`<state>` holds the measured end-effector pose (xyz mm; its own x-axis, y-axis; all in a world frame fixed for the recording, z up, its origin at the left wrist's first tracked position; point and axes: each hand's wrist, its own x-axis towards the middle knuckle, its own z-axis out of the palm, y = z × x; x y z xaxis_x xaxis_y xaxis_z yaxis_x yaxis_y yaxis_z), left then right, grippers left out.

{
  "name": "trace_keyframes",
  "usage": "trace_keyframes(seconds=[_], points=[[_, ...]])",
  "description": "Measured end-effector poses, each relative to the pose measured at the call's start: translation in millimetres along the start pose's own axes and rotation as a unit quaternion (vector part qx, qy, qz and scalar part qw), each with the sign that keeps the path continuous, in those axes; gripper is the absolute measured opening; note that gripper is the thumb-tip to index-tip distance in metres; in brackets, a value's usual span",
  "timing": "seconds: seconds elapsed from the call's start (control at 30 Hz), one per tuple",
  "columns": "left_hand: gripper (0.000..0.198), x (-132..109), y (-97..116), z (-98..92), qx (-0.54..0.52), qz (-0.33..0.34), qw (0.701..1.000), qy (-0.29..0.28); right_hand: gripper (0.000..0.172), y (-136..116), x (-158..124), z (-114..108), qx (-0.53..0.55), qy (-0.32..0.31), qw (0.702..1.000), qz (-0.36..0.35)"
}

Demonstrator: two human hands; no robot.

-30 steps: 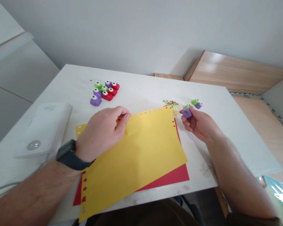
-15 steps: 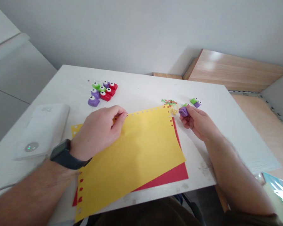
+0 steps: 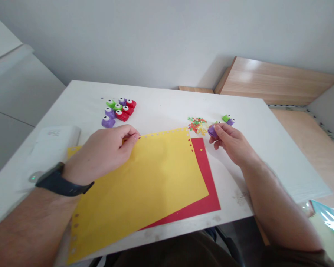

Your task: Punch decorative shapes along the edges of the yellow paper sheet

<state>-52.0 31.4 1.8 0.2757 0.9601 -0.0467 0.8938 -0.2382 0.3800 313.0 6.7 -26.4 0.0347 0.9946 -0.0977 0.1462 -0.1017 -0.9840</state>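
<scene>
A sheet of yellow paper (image 3: 156, 174) with small shapes punched along its top, left and right edges lies slanted over a sheet of red paper (image 3: 203, 167). My left hand (image 3: 108, 152), wearing a dark watch, pinches the top edge of the yellow sheet between thumb and fingertips. Right of the paper, my right hand (image 3: 233, 142) is closed round a small purple craft punch (image 3: 212, 131), held just above the table. Beside the sheet's top right corner lies a pile of tiny red, green and yellow paper cutouts (image 3: 197, 125). A yellow star rests on the red sheet.
Several red, green and purple punches (image 3: 118, 111) stand grouped at the back left. A few more green and purple punches (image 3: 228, 119) sit behind my right hand. A white device (image 3: 52, 148) lies at the left, and a wooden panel (image 3: 267, 81) leans beyond the table.
My left hand has drawn the yellow sheet to the left, uncovering more of the red sheet and of the cutouts. My right hand still holds the purple punch, turned slightly.
</scene>
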Motion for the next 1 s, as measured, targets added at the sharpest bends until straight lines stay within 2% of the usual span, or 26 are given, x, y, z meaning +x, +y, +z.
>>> trace_keyframes(seconds=[0.17, 0.23, 0.3, 0.4, 0.47, 0.53, 0.63, 0.67, 0.83, 1.0], points=[[0.027, -1.2, 5.4, 6.0, -0.001, 0.023, 0.999, -0.024, 0.04, -8.2, -8.1, 6.4, -0.069, -0.114, 0.991, 0.031], [0.027, -2.0, 8.7, 8.6, 0.004, 0.025, 0.999, -0.032, 0.041, -8.1, -9.3, 7.5, -0.083, -0.141, 0.986, 0.039], [0.027, -2.2, 10.7, 11.6, 0.006, 0.029, 0.999, -0.035, 0.04, -6.1, -8.3, 7.5, -0.082, -0.125, 0.989, 0.024], [0.027, -1.3, 9.7, 16.4, 0.002, 0.034, 0.999, -0.033, 0.038, -2.9, -5.2, 6.7, -0.061, -0.046, 0.997, -0.023], [0.027, -0.2, 7.0, 19.2, 0.003, 0.034, 0.999, -0.028, 0.038, -2.7, -4.5, 6.2, -0.046, -0.016, 0.998, -0.039], [0.027, 0.7, 4.1, 21.2, 0.006, 0.035, 0.999, -0.023, 0.038, -4.0, -5.7, 6.5, -0.032, -0.032, 0.998, -0.032], [0.027, 1.2, 1.8, 22.4, 0.009, 0.039, 0.999, -0.023, 0.038, -5.6, -8.1, 8.6, -0.039, -0.107, 0.994, -0.001], [0.027, 1.1, 1.6, 22.4, 0.009, 0.039, 0.999, -0.022, 0.038, -5.3, -8.1, 9.5, -0.046, -0.109, 0.993, -0.003], [0.028, -0.2, 2.4, 22.0, 0.005, 0.043, 0.999, -0.021, 0.036, 0.8, -2.5, 10.0, -0.048, 0.0, 0.997, -0.062], [0.027, 0.3, 3.4, 23.0, 0.006, 0.044, 0.999, -0.019, 0.036, 2.9, -1.3, 11.1, -0.042, -0.002, 0.998, -0.051]])
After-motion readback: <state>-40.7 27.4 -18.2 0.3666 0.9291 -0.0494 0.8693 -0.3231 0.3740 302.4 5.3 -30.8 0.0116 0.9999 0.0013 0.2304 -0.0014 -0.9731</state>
